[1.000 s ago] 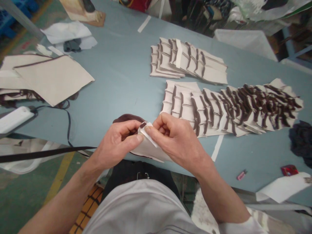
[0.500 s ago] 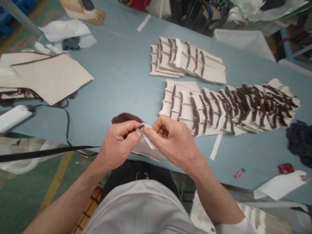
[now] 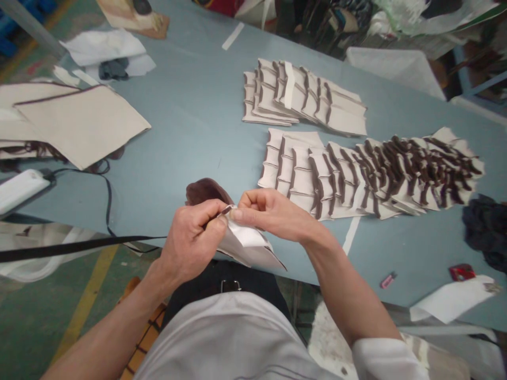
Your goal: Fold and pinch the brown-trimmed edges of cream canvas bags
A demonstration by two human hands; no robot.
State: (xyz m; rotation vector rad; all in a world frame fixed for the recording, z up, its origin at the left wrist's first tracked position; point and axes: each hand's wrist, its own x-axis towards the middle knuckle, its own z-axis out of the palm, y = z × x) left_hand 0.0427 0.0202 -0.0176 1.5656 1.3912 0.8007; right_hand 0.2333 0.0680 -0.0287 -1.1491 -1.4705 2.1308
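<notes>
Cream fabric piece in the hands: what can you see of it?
The cream fabric piece is pale, smooth-looking cloth, folded in layers, with dark brown edging at its top corner and along its lower edge. The left hand and right hand pinch that corner between their fingers. The rest sits over the near edge of the blue table.

A pale grey shirt (image 3: 229,338) over black trousers (image 3: 222,275) with a metal buckle (image 3: 231,285).
</notes>
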